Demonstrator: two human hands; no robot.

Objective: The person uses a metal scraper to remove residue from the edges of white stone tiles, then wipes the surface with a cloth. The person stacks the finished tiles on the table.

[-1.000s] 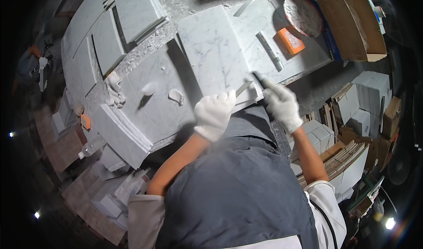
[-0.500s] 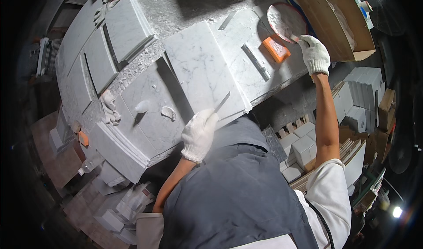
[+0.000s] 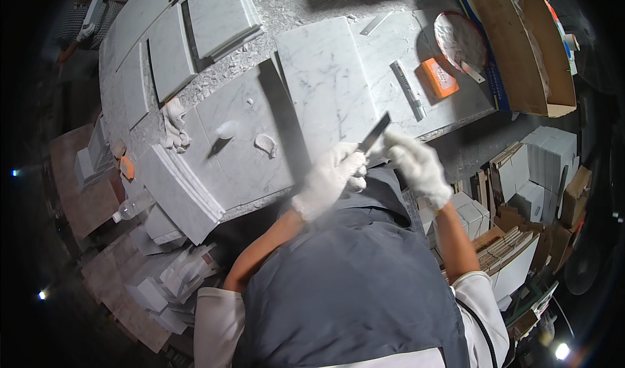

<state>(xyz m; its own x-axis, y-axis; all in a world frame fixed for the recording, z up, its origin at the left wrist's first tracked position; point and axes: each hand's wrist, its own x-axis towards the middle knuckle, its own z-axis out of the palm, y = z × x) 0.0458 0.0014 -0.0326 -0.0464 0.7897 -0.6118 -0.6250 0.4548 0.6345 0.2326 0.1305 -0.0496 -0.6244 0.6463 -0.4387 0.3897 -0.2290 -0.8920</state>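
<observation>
My left hand point(image 3: 332, 178), in a white knit glove, is closed on a dark, flat metal blade point(image 3: 375, 133) that points up and right over the near edge of a marble slab point(image 3: 329, 81). My right hand point(image 3: 416, 166), gloved the same way, is raised just right of the blade's tip. Motion blurs its fingers, so I cannot see whether they hold anything. Beyond it, a round bowl of white powder or paste point(image 3: 459, 39) has a small spatula point(image 3: 473, 73) leaning over its rim. An orange block point(image 3: 440, 78) and a marker pen point(image 3: 408, 89) lie beside the bowl.
Stacked marble tiles point(image 3: 218, 10) cover the table's left side, and more slabs point(image 3: 179, 189) overhang its near-left edge. Crumpled gloves point(image 3: 174, 127) lie between them. A long cardboard box point(image 3: 530, 55) stands far right. White boxes point(image 3: 543, 153) sit below. Another person's gloved hand point(image 3: 86, 32) shows far left.
My right hand has come back from the bowl toward the blade, leaving the spatula on the rim. My left hand has moved right with the blade. The view has shifted slightly.
</observation>
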